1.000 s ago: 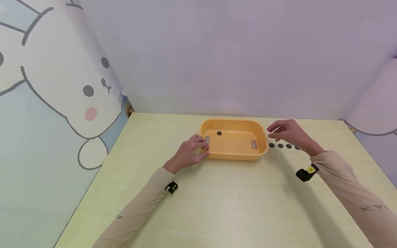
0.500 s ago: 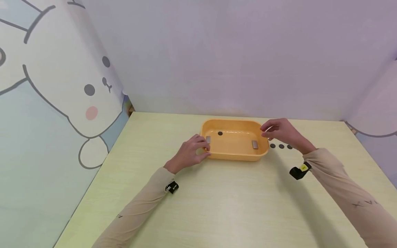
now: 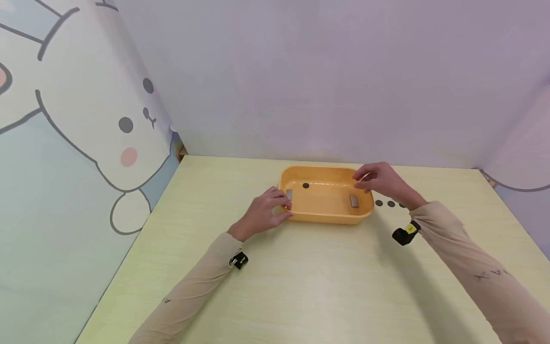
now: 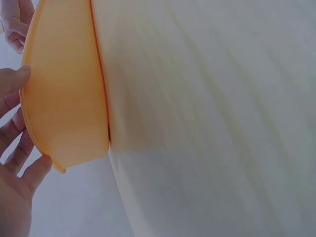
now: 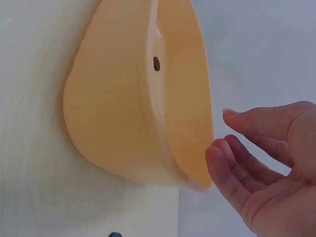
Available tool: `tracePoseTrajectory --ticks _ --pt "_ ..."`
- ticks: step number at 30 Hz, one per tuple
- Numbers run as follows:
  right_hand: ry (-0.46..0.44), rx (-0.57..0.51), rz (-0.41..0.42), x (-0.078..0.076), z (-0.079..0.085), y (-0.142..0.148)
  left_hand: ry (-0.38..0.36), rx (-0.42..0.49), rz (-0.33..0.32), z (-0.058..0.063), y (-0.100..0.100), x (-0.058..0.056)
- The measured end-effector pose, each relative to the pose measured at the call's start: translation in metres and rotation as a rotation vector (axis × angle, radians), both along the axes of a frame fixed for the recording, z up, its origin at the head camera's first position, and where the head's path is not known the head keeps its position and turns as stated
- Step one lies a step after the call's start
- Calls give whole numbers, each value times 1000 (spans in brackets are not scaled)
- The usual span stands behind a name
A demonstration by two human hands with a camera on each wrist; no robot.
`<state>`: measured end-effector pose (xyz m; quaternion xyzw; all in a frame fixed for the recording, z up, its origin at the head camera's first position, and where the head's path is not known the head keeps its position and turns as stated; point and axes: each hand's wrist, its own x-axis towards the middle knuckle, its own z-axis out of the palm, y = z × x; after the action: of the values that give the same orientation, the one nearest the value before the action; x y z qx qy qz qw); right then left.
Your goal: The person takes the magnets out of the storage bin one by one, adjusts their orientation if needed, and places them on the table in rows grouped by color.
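An orange plastic basin [image 3: 326, 219] stands on the table toward the wall. My left hand [image 3: 266, 210] grips its left front corner, thumb and fingers at the rim, as the left wrist view also shows. Above the basin's right end is my right hand [image 3: 378, 180], fingers loosely bent and thumb apart from them, with nothing seen between. In the right wrist view, that hand's fingers [image 5: 219, 163] overlap the basin's edge. A small dark disc [image 3: 306, 185] lies inside, along with two flat greyish rectangles [image 3: 354, 200], one near each end.
More dark discs [image 3: 391, 204] lie in a row on the pale wooden table [image 3: 318, 282], just right of the basin, partly behind the right forearm. A lilac-grey wall [image 3: 301, 95] rises at the table's back edge. On the left is a panel with a cartoon animal [image 3: 94, 110].
My right hand has moved left, from beside the disc row to over the basin's right end. My left hand stays at the rim, and the basin keeps its place.
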<state>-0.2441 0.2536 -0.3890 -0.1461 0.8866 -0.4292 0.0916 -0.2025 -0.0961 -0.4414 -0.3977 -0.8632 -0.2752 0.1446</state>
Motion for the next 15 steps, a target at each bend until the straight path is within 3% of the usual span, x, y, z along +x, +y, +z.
tracePoseTrajectory --ticks 15 --pt "-15 -46 7 -10 -2 -20 24 10 -9 -4 0 -2"
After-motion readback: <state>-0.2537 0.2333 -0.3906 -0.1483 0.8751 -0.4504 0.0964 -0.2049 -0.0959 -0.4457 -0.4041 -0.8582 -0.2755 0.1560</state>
